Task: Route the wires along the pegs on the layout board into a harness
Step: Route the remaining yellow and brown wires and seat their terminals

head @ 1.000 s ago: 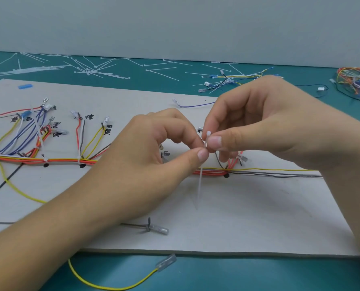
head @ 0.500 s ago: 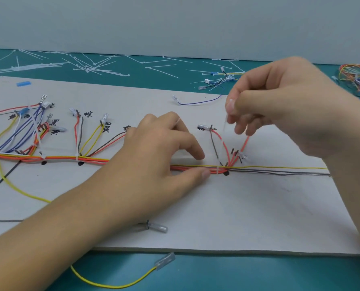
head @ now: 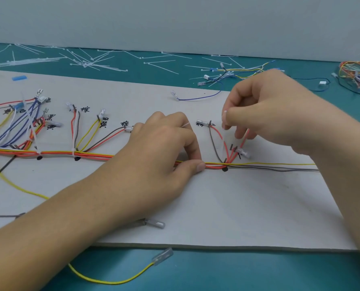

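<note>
A pale layout board [head: 227,206] lies on the teal table. A bundle of red, orange, yellow and grey wires [head: 95,155] runs left to right across it, with branches fanning up to labelled terminals. My left hand [head: 166,152] presses the bundle down with thumb and fingers just left of a black peg mark [head: 224,169]. My right hand [head: 267,114] pinches the upper end of a clear cable tie [head: 225,143] that drops to the bundle at that mark. Two white ties [head: 73,153] bind the bundle further left.
Several loose white cable ties [head: 86,64] lie scattered on the table behind the board. Spare wires [head: 227,74] sit at the back right, and a tangled wire heap [head: 357,78] at the far right. A yellow wire with a clear terminal [head: 162,257] hangs off the board's near edge.
My left hand dropped from the tie onto the wire bundle and now pins it. My right hand lifted up and right, drawing the cable tie upward from the bundle.
</note>
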